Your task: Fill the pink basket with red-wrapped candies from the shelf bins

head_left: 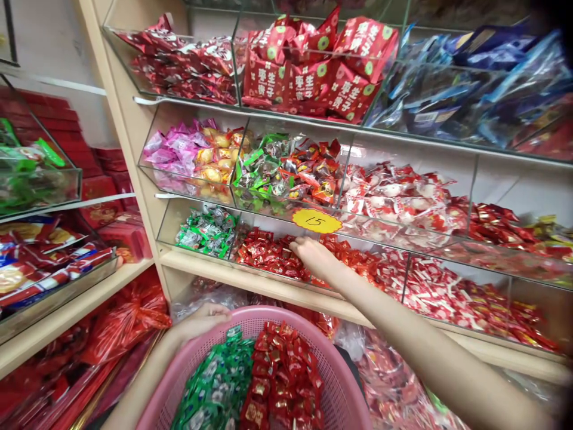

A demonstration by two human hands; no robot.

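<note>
A pink plastic basket (342, 364) fills the bottom centre, with green-wrapped candies (217, 376) on its left side and red-wrapped candies (286, 376) on its right. My left hand (208, 319) grips the basket's upper left rim. Over the lowest shelf's bin of red candies (268, 254), my right hand (308, 251) is bent with its fingers curled together, just under a yellow tag marked 15 (317, 221). Whatever its fingertips may hold is too small to make out.
Clear-fronted bins of wrapped sweets line three shelves ahead. A wooden upright (120, 119) divides them from more bins at left. The wooden shelf edge (264, 289) runs just above the basket. Red bags (134, 316) lie low at left.
</note>
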